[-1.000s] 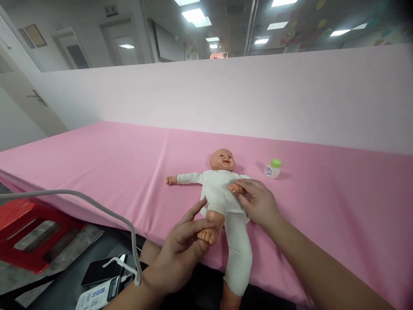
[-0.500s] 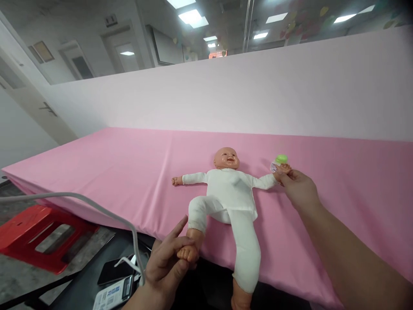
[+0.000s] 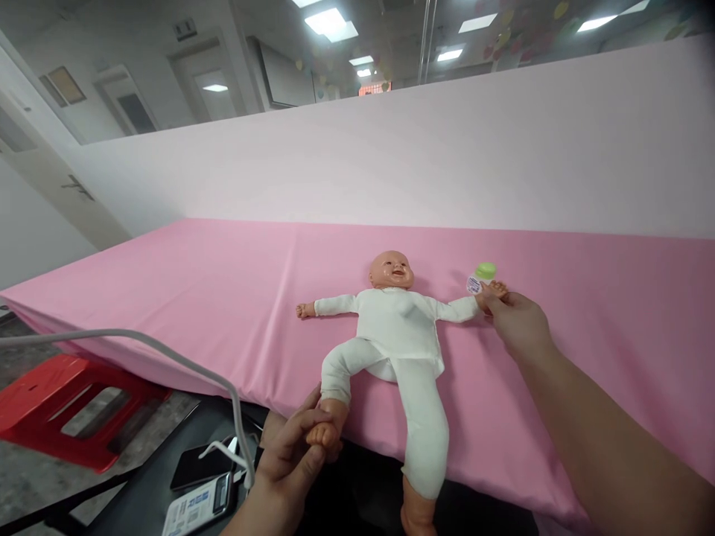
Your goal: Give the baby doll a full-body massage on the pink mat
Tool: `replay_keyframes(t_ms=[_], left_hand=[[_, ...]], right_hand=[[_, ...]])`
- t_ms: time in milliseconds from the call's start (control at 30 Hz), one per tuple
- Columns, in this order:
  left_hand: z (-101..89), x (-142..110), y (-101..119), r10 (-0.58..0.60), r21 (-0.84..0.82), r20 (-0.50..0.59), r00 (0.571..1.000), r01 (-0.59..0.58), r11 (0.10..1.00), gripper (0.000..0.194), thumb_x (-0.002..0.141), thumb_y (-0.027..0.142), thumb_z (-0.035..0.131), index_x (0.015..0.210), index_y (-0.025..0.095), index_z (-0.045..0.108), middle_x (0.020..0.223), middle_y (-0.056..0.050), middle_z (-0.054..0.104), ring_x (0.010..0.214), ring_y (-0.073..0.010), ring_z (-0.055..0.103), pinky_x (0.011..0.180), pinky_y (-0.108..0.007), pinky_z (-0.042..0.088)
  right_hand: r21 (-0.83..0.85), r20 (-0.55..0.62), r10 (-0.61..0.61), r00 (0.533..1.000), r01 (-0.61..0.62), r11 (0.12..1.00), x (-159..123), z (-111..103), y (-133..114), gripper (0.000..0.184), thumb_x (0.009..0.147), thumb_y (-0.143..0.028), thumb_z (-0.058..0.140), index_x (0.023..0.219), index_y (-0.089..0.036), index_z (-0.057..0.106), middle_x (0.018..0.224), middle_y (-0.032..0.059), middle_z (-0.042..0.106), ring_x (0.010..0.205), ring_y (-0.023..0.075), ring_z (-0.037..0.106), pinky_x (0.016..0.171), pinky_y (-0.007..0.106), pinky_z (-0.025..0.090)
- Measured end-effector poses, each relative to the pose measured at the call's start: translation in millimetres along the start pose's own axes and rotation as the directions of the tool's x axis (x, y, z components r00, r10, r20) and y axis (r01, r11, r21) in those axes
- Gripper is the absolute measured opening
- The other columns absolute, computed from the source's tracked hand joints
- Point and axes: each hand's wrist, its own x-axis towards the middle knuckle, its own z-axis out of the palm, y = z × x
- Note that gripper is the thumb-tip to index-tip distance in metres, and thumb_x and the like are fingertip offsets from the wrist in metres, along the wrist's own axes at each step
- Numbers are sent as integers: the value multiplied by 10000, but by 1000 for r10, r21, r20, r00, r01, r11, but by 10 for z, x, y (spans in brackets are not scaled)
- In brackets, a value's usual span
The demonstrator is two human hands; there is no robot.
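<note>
A baby doll [image 3: 399, 327] in a white suit lies on its back on the pink table [image 3: 195, 298], legs hanging over the near edge. My left hand [image 3: 299, 450] is closed around the doll's bare foot at the table edge. Out to the right, my right hand [image 3: 517, 320] pinches the doll's small hand, holding its arm stretched sideways. A small bottle with a green cap [image 3: 480, 277] stands just behind that hand.
A pink partition [image 3: 391, 164] runs along the far side of the table. Below the near edge are a red stool [image 3: 67, 409], a white cable [image 3: 167, 357], a dark phone [image 3: 201, 465] and a small device with a label [image 3: 195, 506].
My right hand has pulled the doll's arm from its belly out to the right, beside the bottle. The white trouser leg now covers the leg my left hand holds, and that foot came lower.
</note>
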Motion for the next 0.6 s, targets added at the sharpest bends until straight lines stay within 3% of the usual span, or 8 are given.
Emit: replay_keyframes(t_ms=[100,233,367,467,600], left_hand=[[-18,61,74,48,-4,22,999,-48,999,369,937,461,757,1254,271,760,1612,-126,529,1437,-412,541,1076,-516,570],[14,210,300,191,-4,116,975,-192,981,366,919,474,779,1217,262,777,1653,-139,473,1472,-442,496,1100,-541,540],[133,380,505,319,3,219,922,-328,945,362,922,472,778,1205,246,784,1606,-156,528,1537,-453,392,1150,-561,491],[242,509,598,354,47,257,899,-377,925,355,937,440,768,1244,261,768,1600,-146,536,1587,-428,289,1181,-559,460],[367,700,711,378,79,342,860,-427,901,332,998,419,692,1290,269,739,1488,-130,638,1637,-357,161,1267,-589,327]], right_hand=[[-41,-7,22,1000,-22,999,-179,-5,-256,400,848,-622,713,975,-247,777,940,61,793,802,275,729,657,381,542],[6,-14,-126,992,126,992,-435,34,-514,347,873,-535,734,1086,-267,782,1098,59,800,1005,296,742,864,434,577],[88,64,-308,949,302,949,-635,135,-606,357,880,-505,755,1156,-280,772,1200,52,790,1078,287,742,969,452,586],[36,146,-466,873,466,884,-752,226,-629,288,903,-475,721,1112,-282,765,1129,47,799,1023,289,746,948,481,596],[-49,294,-682,670,723,689,-862,343,-636,224,920,-331,654,1117,-289,751,1106,52,793,1058,301,720,939,488,588]])
